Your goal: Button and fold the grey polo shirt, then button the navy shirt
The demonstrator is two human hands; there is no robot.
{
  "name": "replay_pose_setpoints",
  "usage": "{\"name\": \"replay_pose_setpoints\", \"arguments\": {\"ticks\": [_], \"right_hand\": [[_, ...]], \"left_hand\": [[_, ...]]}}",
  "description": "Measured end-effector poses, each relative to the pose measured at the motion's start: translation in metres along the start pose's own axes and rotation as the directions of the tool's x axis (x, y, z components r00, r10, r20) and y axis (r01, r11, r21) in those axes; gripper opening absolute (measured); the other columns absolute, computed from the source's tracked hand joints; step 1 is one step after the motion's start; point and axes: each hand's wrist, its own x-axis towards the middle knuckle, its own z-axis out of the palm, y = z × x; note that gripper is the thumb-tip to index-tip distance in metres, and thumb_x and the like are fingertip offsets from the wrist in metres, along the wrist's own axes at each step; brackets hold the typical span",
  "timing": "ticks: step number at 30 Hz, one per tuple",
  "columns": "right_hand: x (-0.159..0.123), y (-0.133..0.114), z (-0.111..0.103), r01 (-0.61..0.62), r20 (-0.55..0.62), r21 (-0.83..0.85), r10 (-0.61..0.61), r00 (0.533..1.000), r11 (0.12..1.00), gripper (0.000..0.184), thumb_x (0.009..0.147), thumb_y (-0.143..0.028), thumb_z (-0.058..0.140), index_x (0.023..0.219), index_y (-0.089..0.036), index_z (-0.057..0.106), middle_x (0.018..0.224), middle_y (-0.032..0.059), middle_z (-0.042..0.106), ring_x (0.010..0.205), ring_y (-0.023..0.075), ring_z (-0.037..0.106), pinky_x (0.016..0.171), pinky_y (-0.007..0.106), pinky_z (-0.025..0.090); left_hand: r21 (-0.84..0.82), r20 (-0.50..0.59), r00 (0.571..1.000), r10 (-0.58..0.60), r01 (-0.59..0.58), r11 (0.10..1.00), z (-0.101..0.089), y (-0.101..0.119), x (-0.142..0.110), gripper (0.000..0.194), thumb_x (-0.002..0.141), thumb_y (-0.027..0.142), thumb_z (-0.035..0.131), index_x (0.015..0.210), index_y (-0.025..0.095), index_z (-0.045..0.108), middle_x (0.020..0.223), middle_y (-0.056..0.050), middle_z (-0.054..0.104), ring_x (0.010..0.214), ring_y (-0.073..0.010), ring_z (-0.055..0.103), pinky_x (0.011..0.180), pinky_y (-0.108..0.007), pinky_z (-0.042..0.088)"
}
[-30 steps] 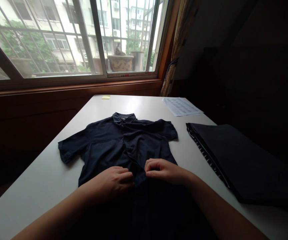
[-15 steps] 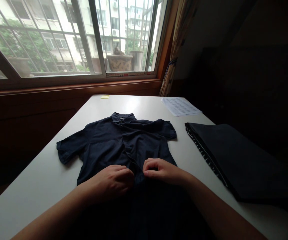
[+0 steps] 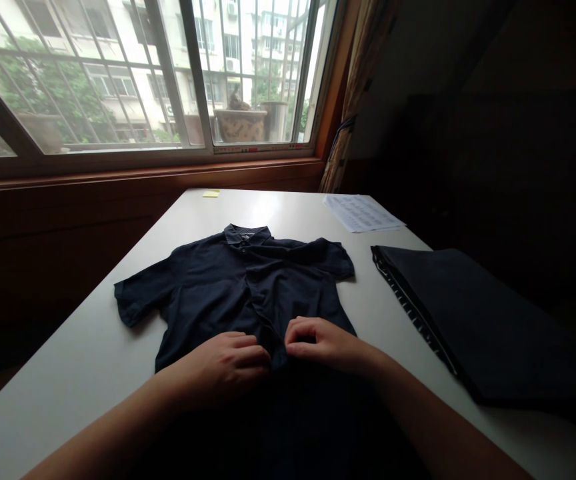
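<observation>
A dark navy short-sleeved shirt [image 3: 208, 287] lies face up, its collar toward the window and its sleeves spread. Along the middle runs the button front, closed near the collar and parted lower down. My left hand [image 3: 233, 363] is closed at the left front edge, fingers curled down on the cloth. Across the gap, my right hand [image 3: 313, 340] pinches the right front edge between thumb and fingers. Both hands are close together, low on the shirt front. The shirt's lower part fades into shadow, and any button between the fingers is too dark to make out.
Under the shirt is a white table [image 3: 88, 347]. A dark flat folder-like case [image 3: 473, 313] with a striped edge lies on the right. Printed papers [image 3: 364, 213] and a yellow sticky note [image 3: 211, 194] lie at the far edge, below a barred window [image 3: 118, 80].
Hardly anything differs. Both hands keep their hold low on the shirt front, with only a tiny shift of the fingers, and the view has drifted very slightly.
</observation>
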Motion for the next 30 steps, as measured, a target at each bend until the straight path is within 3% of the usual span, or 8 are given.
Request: {"name": "replay_pose_setpoints", "arguments": {"ticks": [8,15,22,30], "right_hand": [[0.003,0.001,0.005,-0.011,-0.023,-0.032,0.01,1.0,0.999,0.019,0.088,-0.036,0.069,0.082,-0.019,0.073,0.089,0.0028,0.068,0.093,0.0198,0.062,0.089,0.031,0.045],[0.003,-0.001,0.007,0.005,-0.021,-0.018,-0.005,1.0,1.0,0.019,0.089,-0.037,0.068,0.084,-0.019,0.073,0.092,0.0031,0.069,0.096,0.0204,0.062,0.092,0.032,0.044],[0.004,-0.003,0.01,0.018,-0.037,-0.017,-0.019,0.999,1.0,0.018,0.089,-0.036,0.068,0.083,-0.02,0.073,0.093,0.0035,0.069,0.096,0.0202,0.061,0.091,0.032,0.045],[0.005,0.001,0.011,0.041,-0.021,-0.009,-0.041,0.999,0.999,0.021,0.09,-0.039,0.068,0.087,-0.02,0.075,0.094,0.004,0.069,0.097,0.0202,0.061,0.092,0.032,0.045]], "left_hand": [[-0.008,-0.023,1.0,-0.01,0.01,1.0,0.006,-0.002,-0.003,0.01,0.098,0.017,0.055,0.1,0.019,0.064,0.098,-0.004,0.068,0.075,-0.0153,0.056,0.068,-0.031,0.045],[-0.082,-0.272,0.944,-0.185,0.169,0.982,0.011,-0.01,-0.001,0.026,0.099,0.015,0.052,0.123,0.02,0.06,0.094,-0.005,0.067,0.076,-0.014,0.059,0.069,-0.027,0.051],[-0.052,-0.23,0.944,-0.236,0.23,0.972,0.018,-0.009,0.006,0.027,0.101,0.02,0.052,0.127,0.02,0.06,0.102,-0.007,0.067,0.087,-0.0164,0.064,0.077,-0.03,0.057],[-0.06,-0.218,0.961,-0.173,0.164,0.985,0.017,-0.006,0.008,0.021,0.103,0.022,0.047,0.117,0.019,0.063,0.098,-0.006,0.067,0.085,-0.0155,0.064,0.076,-0.028,0.056]]}}
